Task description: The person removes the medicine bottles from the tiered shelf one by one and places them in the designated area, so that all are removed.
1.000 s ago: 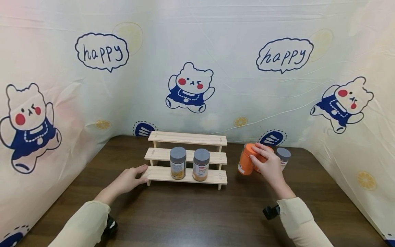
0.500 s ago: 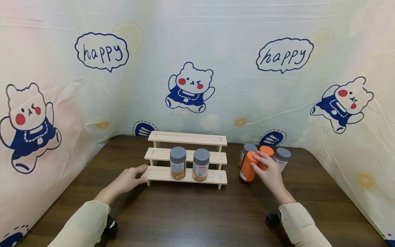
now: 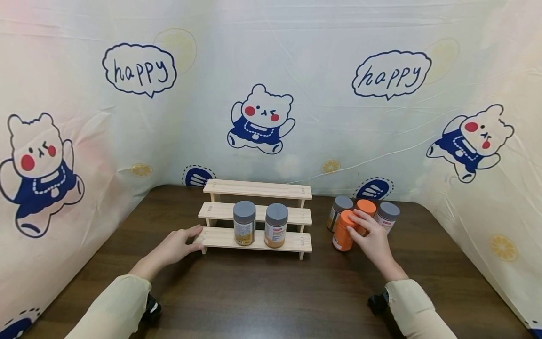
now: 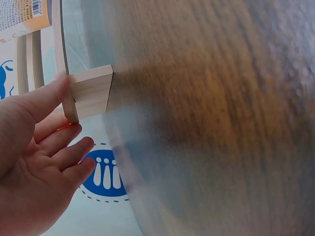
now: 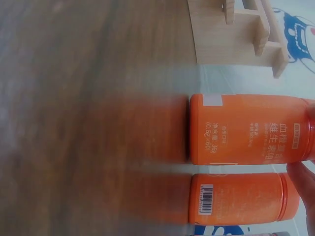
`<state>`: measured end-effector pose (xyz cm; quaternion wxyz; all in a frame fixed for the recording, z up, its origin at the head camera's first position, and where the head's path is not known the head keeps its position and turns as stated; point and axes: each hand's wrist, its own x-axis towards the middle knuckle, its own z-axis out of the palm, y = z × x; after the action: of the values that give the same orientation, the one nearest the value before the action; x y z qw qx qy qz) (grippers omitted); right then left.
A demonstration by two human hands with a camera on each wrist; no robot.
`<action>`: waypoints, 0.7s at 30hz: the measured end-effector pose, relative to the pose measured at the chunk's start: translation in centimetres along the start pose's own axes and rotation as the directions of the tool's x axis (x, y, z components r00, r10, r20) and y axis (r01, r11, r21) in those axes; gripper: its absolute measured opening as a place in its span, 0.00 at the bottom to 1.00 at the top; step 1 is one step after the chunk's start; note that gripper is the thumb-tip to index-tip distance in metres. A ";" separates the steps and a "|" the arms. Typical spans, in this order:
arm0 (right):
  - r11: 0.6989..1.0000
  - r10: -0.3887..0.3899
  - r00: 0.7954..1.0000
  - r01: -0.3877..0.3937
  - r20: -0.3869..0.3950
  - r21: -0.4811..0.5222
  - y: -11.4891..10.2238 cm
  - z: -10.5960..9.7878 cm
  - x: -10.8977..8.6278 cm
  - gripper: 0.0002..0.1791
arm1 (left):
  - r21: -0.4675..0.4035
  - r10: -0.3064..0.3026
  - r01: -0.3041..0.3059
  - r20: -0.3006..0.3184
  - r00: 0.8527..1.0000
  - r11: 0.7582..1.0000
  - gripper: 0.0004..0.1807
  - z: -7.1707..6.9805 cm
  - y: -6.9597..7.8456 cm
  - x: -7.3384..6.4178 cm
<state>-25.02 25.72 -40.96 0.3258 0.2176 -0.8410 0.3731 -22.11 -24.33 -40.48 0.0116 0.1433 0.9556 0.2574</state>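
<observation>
My left hand [image 3: 175, 246] pinches the left end of the lowest step of a three-tier wooden rack [image 3: 258, 239]. In the left wrist view the thumb [image 4: 49, 96] lies on one face of that board, with fingers at its end. Toward the right, my right hand [image 3: 372, 238] grips an orange bottle [image 3: 343, 234] around its cap; the bottle stands upright. Its printed label faces the right wrist camera, close beside a second orange bottle [image 5: 238, 199]. Two grey-capped jars, one left [image 3: 244, 226] and one right [image 3: 275, 228], stand on the rack's lowest step.
Behind the held bottle are a grey-capped jar [image 3: 340, 209] and, to the right, another grey-capped jar [image 3: 387, 214]. The rack and bottles stand on a dark wood table [image 3: 262, 296]. A printed cloth [image 3: 322, 117] hangs behind the table's far edge.
My right hand has brought the orange bottle nearer to me and slightly right, from tilted to upright. The grey-capped jar and second orange bottle behind show more. My left hand stays put.
</observation>
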 end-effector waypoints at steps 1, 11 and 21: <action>1.000 0.003 1.000 -0.003 0.005 0.000 0.1 0.0 0.0 0.18 | 0.001 0.002 -0.002 0.000 1.000 1.000 0.32 0.0 0.0 0.0; 0.998 0.063 0.991 -0.064 0.115 0.004 0.4 -1.0 0.2 0.18 | -0.001 0.003 -0.003 0.000 1.000 1.000 0.32 -0.1 0.1 0.1; 0.998 0.061 0.990 -0.062 0.127 0.002 0.5 -1.1 0.1 0.18 | -0.001 0.005 -0.005 0.001 1.000 1.000 0.32 -0.1 0.0 0.1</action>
<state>-24.97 26.84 -40.60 0.2595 0.2156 -0.8652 0.3710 -22.23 -24.34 -40.44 0.0112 0.1459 0.9550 0.2579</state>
